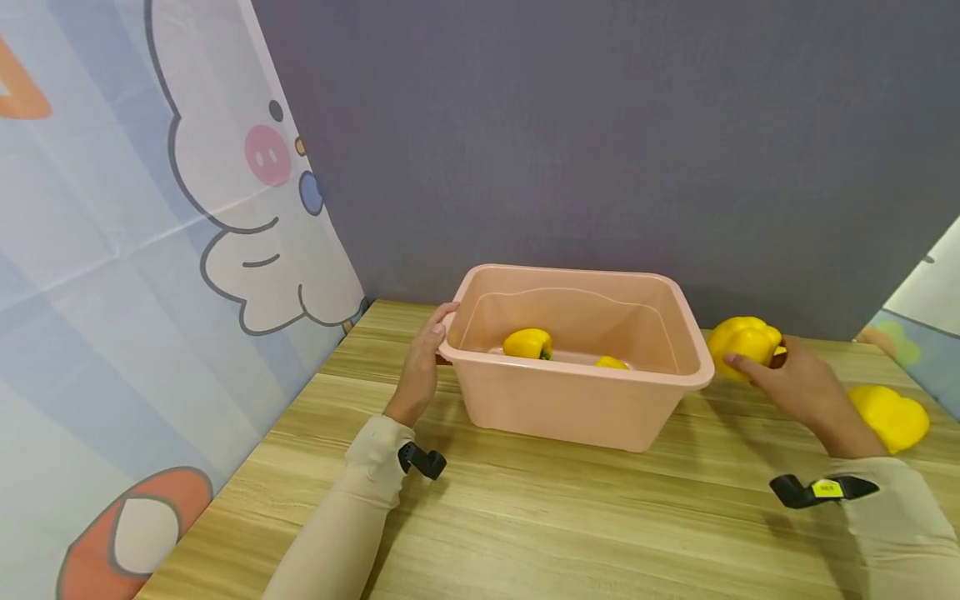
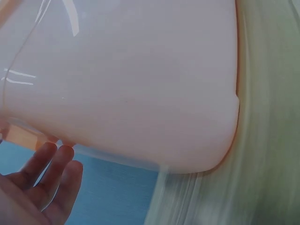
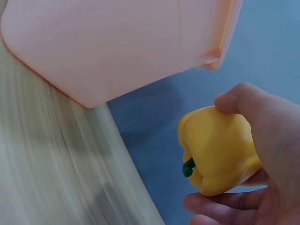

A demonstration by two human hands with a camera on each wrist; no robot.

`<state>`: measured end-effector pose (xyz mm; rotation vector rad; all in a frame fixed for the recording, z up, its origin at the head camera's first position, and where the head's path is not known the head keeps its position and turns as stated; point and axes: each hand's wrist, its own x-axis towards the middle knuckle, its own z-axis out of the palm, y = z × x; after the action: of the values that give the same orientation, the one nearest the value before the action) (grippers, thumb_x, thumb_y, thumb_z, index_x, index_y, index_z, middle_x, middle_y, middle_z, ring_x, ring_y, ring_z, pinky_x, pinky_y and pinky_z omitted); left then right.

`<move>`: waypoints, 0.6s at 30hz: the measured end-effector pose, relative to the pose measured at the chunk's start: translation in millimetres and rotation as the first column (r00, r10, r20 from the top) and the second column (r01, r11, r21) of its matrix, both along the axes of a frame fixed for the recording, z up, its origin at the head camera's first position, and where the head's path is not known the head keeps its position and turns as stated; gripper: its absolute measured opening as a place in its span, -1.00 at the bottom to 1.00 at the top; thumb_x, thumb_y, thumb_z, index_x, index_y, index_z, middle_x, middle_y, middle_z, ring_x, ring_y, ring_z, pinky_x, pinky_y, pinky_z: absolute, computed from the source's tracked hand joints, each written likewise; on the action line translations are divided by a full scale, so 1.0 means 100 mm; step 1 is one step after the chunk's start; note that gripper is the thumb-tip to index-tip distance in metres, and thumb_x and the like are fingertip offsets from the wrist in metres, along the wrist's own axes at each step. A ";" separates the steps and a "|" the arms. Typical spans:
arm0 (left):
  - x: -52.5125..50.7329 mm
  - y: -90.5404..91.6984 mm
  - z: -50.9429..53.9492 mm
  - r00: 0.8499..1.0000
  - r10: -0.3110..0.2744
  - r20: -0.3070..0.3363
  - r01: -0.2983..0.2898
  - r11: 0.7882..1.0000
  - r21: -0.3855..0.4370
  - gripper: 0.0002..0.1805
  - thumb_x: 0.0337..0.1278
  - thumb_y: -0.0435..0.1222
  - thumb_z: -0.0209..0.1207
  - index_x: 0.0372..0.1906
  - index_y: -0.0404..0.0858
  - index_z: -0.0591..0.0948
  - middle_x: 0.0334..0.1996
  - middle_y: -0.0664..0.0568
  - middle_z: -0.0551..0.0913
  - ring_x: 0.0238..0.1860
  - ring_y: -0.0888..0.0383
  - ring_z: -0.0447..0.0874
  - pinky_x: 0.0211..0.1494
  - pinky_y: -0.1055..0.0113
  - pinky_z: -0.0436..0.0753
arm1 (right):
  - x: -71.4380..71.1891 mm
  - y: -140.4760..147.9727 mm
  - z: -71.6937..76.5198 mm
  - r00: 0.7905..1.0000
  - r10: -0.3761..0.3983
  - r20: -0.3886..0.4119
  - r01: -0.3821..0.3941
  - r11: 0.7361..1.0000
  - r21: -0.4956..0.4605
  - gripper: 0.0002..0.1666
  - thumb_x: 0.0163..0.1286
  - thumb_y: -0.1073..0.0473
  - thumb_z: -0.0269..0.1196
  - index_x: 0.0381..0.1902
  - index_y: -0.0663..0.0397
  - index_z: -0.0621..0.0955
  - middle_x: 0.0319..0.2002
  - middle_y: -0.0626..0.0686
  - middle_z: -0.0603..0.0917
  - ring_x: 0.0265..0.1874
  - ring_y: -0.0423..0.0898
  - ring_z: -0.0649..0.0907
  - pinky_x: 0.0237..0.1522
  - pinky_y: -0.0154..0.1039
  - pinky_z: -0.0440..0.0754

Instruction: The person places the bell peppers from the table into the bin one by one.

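A pink plastic bin (image 1: pixel 555 400) stands on the wooden table, with two yellow bell peppers, one at the left (image 1: pixel 527 342) and one mostly hidden by the front wall (image 1: pixel 612 363), lying inside. My left hand (image 1: pixel 422 362) holds the bin's left rim; in the left wrist view its fingers (image 2: pixel 65 187) reach up to the rim's underside. Beyond the bin's right end, my right hand (image 1: pixel 806 387) grips another yellow bell pepper (image 1: pixel 742 343) above the table. The right wrist view shows this pepper's green stem (image 3: pixel 188 167), with thumb and fingers around its body.
One more yellow bell pepper (image 1: pixel 892 418) lies on the table behind my right wrist. A dark grey panel (image 1: pixel 600 150) rises along the table's back edge. A cartoon-printed cloth (image 1: pixel 150 275) hangs at the left. The wooden tabletop (image 1: pixel 525 500) extends in front of the bin.
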<state>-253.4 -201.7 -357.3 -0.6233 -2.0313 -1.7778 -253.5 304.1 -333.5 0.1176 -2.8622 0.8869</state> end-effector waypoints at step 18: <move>0.02 0.01 0.07 0.998 0.017 0.064 -0.014 0.999 -0.051 -0.44 0.54 -0.24 -0.27 0.51 -0.32 0.25 0.22 -0.40 0.43 -0.10 -0.27 0.52 -0.18 0.28 0.56 | 0.07 -0.09 0.14 0.997 -0.047 -0.054 0.043 0.997 -0.061 0.06 0.42 -0.32 0.15 0.23 0.65 0.18 -0.05 0.53 0.49 -0.25 0.27 0.57 -0.45 -0.20 0.50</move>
<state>-251.8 -200.5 -350.7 -0.5706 -2.1237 -1.7645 -246.6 295.4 -319.0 0.0697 -2.7731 0.9436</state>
